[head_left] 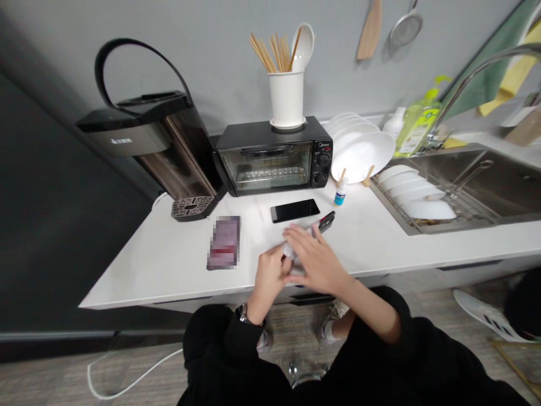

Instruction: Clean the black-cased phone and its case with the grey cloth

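Observation:
My left hand [269, 272] is closed at the counter's front edge, its fingers curled round a whitish, crumpled-looking piece [288, 251] whose kind I cannot make out. Over it, from the right, reaches my right hand [315, 260], with fingers stretched out and thumb apart; its fingers partly cover the piece. Just beyond the right fingers lies a dark grey tool with a red spot [327, 221], partly hidden by them. A black smartphone [295, 211] lies flat behind the hands. To its right stands a small white bottle with a blue label [339, 194].
On the white counter [156, 270], a purple blurred-out item [224, 243] lies left. Behind stand a water dispenser [181, 152], a toaster oven [270, 163] bearing a chopstick cup [287, 96], and racked plates [359, 149]. Bowls [416, 192] sit in the sink [499, 197].

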`<state>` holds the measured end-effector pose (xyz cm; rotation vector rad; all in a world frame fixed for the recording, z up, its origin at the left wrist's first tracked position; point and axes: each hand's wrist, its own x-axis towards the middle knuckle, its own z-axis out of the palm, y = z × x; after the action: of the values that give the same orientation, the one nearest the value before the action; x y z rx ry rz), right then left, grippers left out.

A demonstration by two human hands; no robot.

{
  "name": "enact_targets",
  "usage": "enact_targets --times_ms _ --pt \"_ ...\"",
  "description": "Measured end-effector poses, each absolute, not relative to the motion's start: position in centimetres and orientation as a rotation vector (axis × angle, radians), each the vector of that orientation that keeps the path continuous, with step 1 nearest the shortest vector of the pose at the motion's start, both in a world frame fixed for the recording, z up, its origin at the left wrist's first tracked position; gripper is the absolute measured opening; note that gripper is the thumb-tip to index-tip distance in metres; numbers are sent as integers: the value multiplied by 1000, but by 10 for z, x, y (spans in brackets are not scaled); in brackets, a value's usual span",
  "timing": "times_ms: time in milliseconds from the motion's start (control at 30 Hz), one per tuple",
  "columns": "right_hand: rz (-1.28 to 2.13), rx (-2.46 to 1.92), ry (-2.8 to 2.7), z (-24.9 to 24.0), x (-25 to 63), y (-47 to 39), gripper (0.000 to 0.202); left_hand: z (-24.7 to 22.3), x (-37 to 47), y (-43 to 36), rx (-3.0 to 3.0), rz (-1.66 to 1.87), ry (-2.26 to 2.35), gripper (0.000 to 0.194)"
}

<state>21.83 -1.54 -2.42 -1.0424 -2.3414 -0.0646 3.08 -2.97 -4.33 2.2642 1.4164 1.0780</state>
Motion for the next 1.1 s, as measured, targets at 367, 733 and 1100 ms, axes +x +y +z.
enact_targets --times_ms 367,733,1100 --pt "-135 -1308 -2092 -26 234 -14 76 -44 32 -33 2248 1069 1450 24" --pt "-100 -1087 -2339 -24 223 -13 80 -46 31 -30 2240 1053 1440 22" --pt "-132 -1195 -2271 -25 236 -17 74 -42 33 -34 2272 1052 1460 26"
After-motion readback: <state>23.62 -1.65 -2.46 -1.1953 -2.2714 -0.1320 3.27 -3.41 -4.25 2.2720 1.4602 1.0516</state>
